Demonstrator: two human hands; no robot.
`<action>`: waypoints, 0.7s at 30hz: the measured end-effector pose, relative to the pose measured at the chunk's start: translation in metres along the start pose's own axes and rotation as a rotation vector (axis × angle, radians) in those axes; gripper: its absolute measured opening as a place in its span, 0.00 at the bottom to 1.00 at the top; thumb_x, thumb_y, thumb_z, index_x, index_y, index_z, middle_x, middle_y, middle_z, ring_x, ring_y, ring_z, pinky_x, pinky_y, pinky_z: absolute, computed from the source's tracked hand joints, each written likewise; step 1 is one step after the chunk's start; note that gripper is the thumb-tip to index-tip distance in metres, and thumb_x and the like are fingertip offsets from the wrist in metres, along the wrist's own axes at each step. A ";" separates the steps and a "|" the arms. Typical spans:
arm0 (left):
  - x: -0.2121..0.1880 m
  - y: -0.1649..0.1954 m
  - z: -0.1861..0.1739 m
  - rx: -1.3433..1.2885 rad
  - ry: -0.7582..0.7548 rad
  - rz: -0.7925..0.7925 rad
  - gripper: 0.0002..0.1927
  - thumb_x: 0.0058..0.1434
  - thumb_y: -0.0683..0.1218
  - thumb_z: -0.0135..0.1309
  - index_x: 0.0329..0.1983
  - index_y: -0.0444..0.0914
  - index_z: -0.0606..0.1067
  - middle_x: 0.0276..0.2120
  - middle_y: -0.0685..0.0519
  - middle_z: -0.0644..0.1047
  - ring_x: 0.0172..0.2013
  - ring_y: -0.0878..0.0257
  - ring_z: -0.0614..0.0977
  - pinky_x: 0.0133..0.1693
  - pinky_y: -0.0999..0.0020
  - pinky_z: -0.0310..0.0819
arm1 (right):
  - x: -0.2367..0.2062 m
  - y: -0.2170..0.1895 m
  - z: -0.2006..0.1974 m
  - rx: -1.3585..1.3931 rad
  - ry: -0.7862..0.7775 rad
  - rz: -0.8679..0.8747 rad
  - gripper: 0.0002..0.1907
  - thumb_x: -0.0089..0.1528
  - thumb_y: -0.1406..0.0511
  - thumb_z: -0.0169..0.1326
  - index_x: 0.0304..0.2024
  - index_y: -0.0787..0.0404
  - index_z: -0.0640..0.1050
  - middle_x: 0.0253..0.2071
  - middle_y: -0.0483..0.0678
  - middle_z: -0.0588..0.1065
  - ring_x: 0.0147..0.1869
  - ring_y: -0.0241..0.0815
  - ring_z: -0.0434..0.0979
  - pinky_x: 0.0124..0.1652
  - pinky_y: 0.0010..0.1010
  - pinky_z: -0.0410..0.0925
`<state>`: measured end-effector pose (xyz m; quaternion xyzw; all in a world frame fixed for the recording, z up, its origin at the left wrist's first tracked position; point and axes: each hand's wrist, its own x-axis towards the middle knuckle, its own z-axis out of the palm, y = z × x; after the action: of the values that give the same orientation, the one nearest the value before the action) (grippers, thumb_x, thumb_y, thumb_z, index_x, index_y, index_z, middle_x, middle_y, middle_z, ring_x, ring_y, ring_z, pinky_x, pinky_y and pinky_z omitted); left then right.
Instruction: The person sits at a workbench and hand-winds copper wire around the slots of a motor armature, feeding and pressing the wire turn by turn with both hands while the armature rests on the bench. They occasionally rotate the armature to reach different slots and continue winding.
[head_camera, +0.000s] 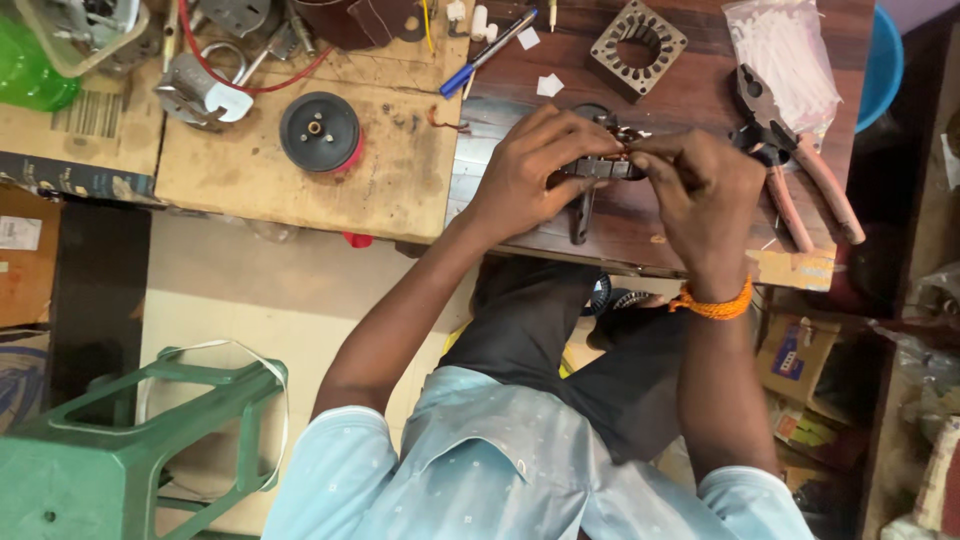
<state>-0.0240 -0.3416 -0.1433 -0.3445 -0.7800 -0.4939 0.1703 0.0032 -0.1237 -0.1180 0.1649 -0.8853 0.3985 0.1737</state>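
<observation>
My left hand (535, 170) and my right hand (705, 195) meet over the dark wooden bench top (700, 95), both closed on a small dark metal part (600, 168) held between the fingertips. A dark handle or stem (581, 218) hangs down from that part toward the bench's front edge. Most of the part is hidden by my fingers. An orange thread band (714, 301) circles my right wrist.
Pink-handled pliers (800, 180) lie just right of my right hand, under a clear bag of white ties (785, 60). A square metal stator core (637, 40), a blue pen (487, 52), a black pulley wheel (319, 131) and a green stool (120, 440) are around.
</observation>
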 end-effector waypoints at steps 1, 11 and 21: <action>0.002 0.002 -0.001 -0.007 -0.002 0.008 0.20 0.58 0.45 0.68 0.52 0.42 0.78 0.48 0.55 0.80 0.49 0.56 0.78 0.52 0.62 0.73 | 0.006 0.002 -0.002 -0.040 -0.010 -0.040 0.04 0.67 0.73 0.66 0.42 0.66 0.82 0.35 0.51 0.78 0.34 0.42 0.77 0.35 0.30 0.66; 0.045 -0.013 0.023 -0.209 -0.019 -0.200 0.16 0.61 0.43 0.64 0.50 0.35 0.77 0.46 0.50 0.77 0.46 0.63 0.80 0.47 0.67 0.76 | 0.039 0.010 -0.005 -0.122 0.046 -0.107 0.10 0.65 0.70 0.71 0.39 0.66 0.80 0.30 0.51 0.73 0.28 0.42 0.69 0.31 0.31 0.61; 0.026 -0.059 -0.025 -0.629 -0.442 -0.068 0.05 0.71 0.41 0.55 0.47 0.34 0.76 0.46 0.52 0.75 0.51 0.63 0.76 0.57 0.64 0.71 | -0.016 -0.027 0.008 -0.072 0.001 0.020 0.09 0.64 0.69 0.70 0.38 0.65 0.80 0.24 0.49 0.69 0.24 0.39 0.64 0.28 0.31 0.56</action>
<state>-0.0855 -0.3705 -0.1543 -0.4519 -0.6191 -0.6285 -0.1323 0.0273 -0.1440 -0.1120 0.1496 -0.9007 0.3679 0.1761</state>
